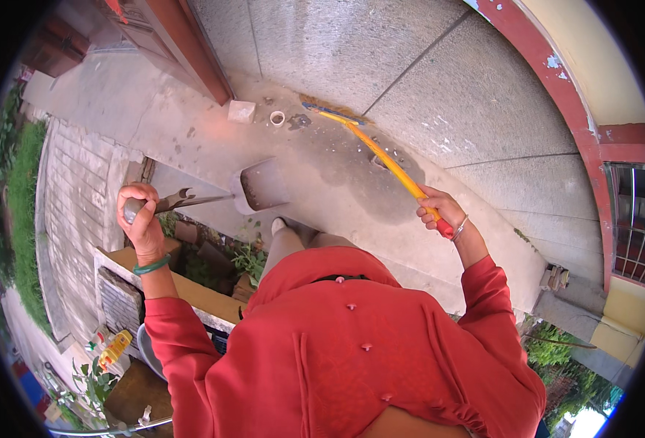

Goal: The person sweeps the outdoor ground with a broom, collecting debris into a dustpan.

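Note:
My left hand point(140, 219), with a green bangle at the wrist, is closed around the grey upper end of a long-handled dustpan point(262, 186). The pan rests on the concrete floor ahead of my feet, with some dark debris inside. My right hand point(440, 211) grips the red end of the yellow handle of a broom point(388, 159). Its head lies at the foot of the tiled wall, over brown bristles. Small pale bits lie scattered on a damp patch point(355, 180) of the floor beside the handle.
Near the red-brown door stand a pale block point(241, 111) and a small white ring-shaped thing point(277, 118). A low planter wall point(207, 298) with plants runs on my left, and a yellow bottle point(115, 349) stands beyond it. Bricks point(555, 277) are piled at the right.

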### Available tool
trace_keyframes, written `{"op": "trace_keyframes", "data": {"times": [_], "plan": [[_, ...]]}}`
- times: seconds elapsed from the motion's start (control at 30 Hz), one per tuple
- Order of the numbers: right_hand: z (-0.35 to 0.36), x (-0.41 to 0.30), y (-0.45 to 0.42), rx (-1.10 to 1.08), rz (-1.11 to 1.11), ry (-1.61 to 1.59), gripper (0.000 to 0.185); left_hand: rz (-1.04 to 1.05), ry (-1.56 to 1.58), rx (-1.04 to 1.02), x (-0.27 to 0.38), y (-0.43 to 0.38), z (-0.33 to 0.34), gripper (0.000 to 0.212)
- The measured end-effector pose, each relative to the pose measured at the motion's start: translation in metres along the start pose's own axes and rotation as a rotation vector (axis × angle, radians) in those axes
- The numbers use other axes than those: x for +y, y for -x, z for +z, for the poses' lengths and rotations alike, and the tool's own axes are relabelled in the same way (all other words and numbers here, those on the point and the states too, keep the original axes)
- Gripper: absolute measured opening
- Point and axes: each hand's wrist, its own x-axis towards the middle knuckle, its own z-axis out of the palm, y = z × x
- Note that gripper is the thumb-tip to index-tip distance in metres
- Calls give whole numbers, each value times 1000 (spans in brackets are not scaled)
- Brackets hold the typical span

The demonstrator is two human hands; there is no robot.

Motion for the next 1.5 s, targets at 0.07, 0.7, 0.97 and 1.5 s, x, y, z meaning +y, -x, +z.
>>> {"op": "trace_keyframes", "data": {"times": [0.07, 0.7, 0.97, 1.5], "plan": [[-7, 17, -62, 18, -6, -107, 56, -6, 3, -12, -4, -3, 4, 19], [21, 55, 78, -35, 151, -24, 64, 24, 11, -35, 1, 9, -6, 19], [54, 76, -10, 126, -51, 50, 65, 9, 16, -10, 2, 10, -2, 20], [47, 97, 55, 137, 89, 356, 63, 6, 39, -49, 2, 12, -6, 20]]}}
